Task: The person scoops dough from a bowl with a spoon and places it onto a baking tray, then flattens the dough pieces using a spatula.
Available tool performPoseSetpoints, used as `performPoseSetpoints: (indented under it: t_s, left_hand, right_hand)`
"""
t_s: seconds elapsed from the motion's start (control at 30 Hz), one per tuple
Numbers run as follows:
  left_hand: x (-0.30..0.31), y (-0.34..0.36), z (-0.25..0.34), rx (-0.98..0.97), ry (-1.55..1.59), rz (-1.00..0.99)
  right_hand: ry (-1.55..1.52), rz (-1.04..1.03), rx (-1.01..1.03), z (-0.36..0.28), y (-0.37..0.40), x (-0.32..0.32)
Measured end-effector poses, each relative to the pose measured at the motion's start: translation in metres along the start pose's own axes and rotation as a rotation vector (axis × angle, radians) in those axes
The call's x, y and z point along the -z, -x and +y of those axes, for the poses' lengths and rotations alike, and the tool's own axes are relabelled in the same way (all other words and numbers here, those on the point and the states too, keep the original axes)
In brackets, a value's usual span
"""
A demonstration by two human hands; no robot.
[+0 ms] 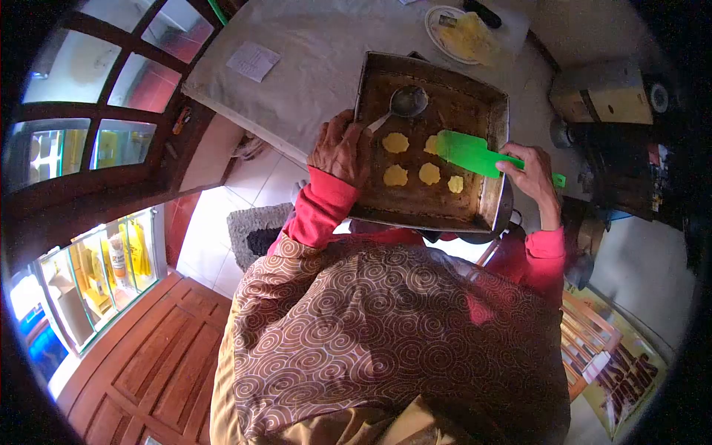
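Yellow carton (630,371) beside the person bears large dark lettering, too skewed to read; the print on the paper slip (254,60) is too small. The right hand (530,176) is closed round the handle of a green spatula (469,152), its blade over the dough rounds (395,142) in a dark metal tray (415,208). The left hand (341,148) clamps the tray's left rim, by the handle of a spoon (408,101) lying inside. Beyond, a cloth-covered bench (319,81) carries the slip and a plate (432,30) of yellow dough. Pale floor tiles (248,182) and wood-framed windows (89,111) lie to the left.
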State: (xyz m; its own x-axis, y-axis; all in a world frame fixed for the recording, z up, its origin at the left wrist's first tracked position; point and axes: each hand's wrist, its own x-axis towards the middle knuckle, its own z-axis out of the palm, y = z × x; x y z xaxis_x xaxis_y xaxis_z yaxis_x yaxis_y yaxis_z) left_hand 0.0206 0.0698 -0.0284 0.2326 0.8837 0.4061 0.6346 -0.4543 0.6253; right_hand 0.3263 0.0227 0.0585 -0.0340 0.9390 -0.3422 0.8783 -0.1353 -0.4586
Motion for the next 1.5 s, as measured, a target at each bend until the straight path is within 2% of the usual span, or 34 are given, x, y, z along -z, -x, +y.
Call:
performPoseSetpoints:
  t_s: [0.33, 0.43, 0.63, 0.73, 0.83, 0.93, 1.03, 1.1, 1.13, 1.17, 1.23, 1.27, 1.3, 1.37, 1.4, 1.5]
  left_hand:
    - [0.000, 0.000, 0.000, -0.006, -0.024, -0.006]
    - [0.001, -0.002, 0.005, 0.045, -0.005, -0.006]
    - [0.002, -0.003, 0.004, 0.014, 0.019, 0.013]
    - [0.001, -0.001, 0.002, 0.027, -0.012, -0.024]
    - [0.000, -0.001, 0.002, 0.017, 0.002, 0.005]
    - [0.004, -0.002, 0.004, 0.027, -0.004, -0.036]
    - [0.002, -0.001, 0.002, 0.027, 0.001, -0.006]
    - [0.003, -0.001, 0.004, 0.039, 0.014, -0.014]
    - [0.003, -0.001, 0.004, 0.046, 0.022, -0.020]
    - [0.002, -0.002, 0.003, 0.032, 0.017, -0.013]
    - [0.001, -0.001, 0.001, 0.005, 0.001, 0.000]
    - [0.002, -0.001, 0.002, 0.017, 0.005, -0.015]
    - [0.004, -0.002, 0.003, 0.027, 0.009, -0.029]
    - [0.003, -0.002, 0.003, 0.025, 0.010, -0.044]
    - [0.003, -0.003, 0.003, 0.013, 0.005, -0.043]
    - [0.001, -0.003, 0.002, -0.013, -0.003, -0.035]
  right_hand:
    - [-0.007, 0.084, 0.023, -0.005, 0.010, -0.004]
    - [0.054, 0.064, 0.018, -0.012, 0.011, -0.003]
    - [0.027, 0.040, -0.075, -0.011, 0.017, -0.002]
    - [0.070, 0.094, -0.023, -0.002, 0.019, -0.001]
    - [0.042, 0.091, -0.064, -0.006, 0.022, 0.002]
    - [0.144, 0.091, -0.192, -0.007, 0.024, 0.001]
    - [0.023, 0.246, -0.175, -0.002, 0.034, -0.010]
    - [-0.104, 0.278, -0.118, 0.001, 0.044, -0.023]
    - [-0.114, 0.250, -0.179, -0.006, 0.049, -0.028]
    - [-0.127, 0.288, -0.140, -0.009, 0.052, -0.036]
    - [-0.104, 0.276, -0.281, -0.034, 0.057, -0.040]
    - [-0.217, 0.236, -0.364, -0.047, 0.058, -0.040]
    - [-0.197, 0.290, -0.285, -0.046, 0.058, -0.048]
    - [-0.101, 0.346, -0.250, -0.045, 0.057, -0.059]
    - [-0.119, 0.315, -0.335, -0.054, 0.056, -0.060]
    - [-0.169, 0.268, -0.349, -0.054, 0.058, -0.068]
